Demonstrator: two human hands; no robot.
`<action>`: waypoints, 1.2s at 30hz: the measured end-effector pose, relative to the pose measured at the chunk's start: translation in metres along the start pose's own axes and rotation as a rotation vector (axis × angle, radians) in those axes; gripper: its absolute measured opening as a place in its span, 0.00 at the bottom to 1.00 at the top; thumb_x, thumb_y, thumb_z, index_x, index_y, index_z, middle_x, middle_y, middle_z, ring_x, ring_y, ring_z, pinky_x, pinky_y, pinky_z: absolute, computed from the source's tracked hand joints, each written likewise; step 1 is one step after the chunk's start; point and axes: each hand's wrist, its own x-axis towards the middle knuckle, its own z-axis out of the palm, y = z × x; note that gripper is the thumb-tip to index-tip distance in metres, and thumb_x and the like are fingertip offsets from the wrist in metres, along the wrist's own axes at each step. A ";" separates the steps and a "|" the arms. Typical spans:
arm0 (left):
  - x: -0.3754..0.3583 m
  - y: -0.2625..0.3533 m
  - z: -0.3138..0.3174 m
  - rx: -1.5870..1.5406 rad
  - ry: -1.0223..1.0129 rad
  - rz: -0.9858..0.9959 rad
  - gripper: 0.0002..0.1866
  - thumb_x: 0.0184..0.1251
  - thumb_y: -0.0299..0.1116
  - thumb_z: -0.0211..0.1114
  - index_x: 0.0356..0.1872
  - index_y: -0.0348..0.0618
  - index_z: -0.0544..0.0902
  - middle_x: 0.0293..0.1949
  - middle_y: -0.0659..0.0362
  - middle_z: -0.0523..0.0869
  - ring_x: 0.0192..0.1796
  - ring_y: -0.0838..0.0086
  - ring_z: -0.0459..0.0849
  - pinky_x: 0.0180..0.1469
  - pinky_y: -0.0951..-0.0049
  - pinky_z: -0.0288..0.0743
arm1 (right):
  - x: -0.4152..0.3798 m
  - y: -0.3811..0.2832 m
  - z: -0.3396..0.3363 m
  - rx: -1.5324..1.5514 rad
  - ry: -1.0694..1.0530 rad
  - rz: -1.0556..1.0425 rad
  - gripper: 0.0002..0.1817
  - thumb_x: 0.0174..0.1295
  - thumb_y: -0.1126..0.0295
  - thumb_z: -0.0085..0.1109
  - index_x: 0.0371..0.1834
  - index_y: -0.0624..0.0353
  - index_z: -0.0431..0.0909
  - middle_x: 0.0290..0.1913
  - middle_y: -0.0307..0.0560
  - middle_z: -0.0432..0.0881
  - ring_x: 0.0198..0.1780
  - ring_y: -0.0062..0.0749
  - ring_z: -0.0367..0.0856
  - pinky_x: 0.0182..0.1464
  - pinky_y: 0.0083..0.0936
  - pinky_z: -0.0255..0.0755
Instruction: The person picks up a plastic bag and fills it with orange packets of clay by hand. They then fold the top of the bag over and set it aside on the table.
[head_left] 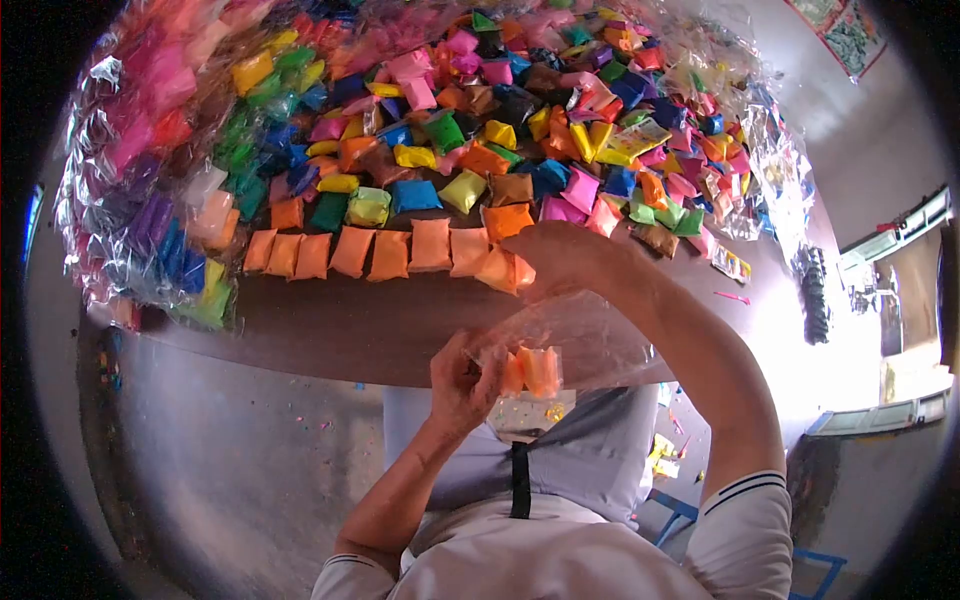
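My left hand is closed on the edge of a clear plastic bag, held over the table's near edge. A few orange packets show through the film beside my fingers. My right hand reaches across to the right end of a row of small, pillow-shaped orange packets. Its fingers grip an orange packet there; the palm hides part of the grip. Just behind that packet lies a deeper orange packet.
Heaps of packets in many colours cover the back of the brown table. Large bags of packets stand at the left. Crumpled clear film and a black coiled object lie at the right. Scraps litter the floor.
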 end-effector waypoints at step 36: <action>0.000 -0.002 0.001 0.090 0.002 0.060 0.11 0.70 0.34 0.61 0.41 0.34 0.80 0.29 0.64 0.78 0.31 0.85 0.73 0.30 0.83 0.67 | -0.050 0.019 -0.013 0.239 0.242 0.184 0.31 0.47 0.56 0.69 0.55 0.54 0.76 0.42 0.49 0.84 0.45 0.43 0.82 0.48 0.34 0.75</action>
